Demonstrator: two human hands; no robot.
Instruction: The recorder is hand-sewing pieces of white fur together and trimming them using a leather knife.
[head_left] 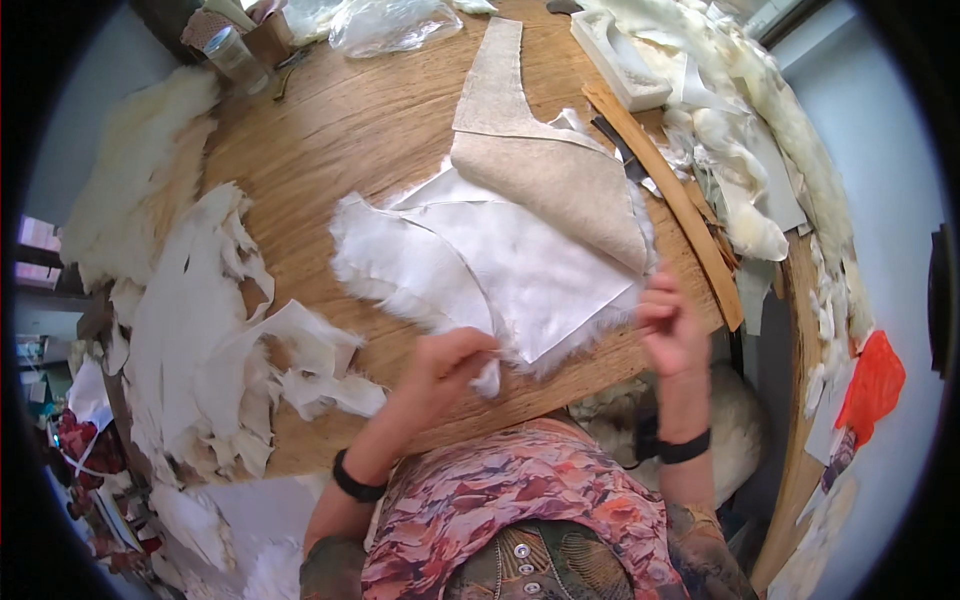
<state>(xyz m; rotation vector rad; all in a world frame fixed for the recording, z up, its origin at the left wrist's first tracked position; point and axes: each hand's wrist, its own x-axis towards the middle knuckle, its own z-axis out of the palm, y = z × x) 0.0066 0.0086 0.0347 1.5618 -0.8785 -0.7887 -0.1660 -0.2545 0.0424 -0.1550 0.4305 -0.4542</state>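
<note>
A white fur piece (pixel 560 262) lies skin side up on the wooden table, with fluffy hair showing round its edges and a seam or cut line curving across its left part. A beige felt-like pattern piece (pixel 570 185) covers its far right part, and its narrow end reaches away from me. My left hand (pixel 452 355) is closed in a pinch on the near edge of the fur, where a small tuft sticks out below the fingers. My right hand (pixel 668 322) is held beside the fur's right corner with curled fingers; what they hold, if anything, is too small to tell.
A long wooden strip (pixel 670 200) and a white foam tray (pixel 625 65) lie at the right. Ragged white hides (pixel 195 330) cover the table's left side. A clear jar (pixel 235 58) and plastic bags (pixel 390 25) stand at the back. Fur scraps line the right wall.
</note>
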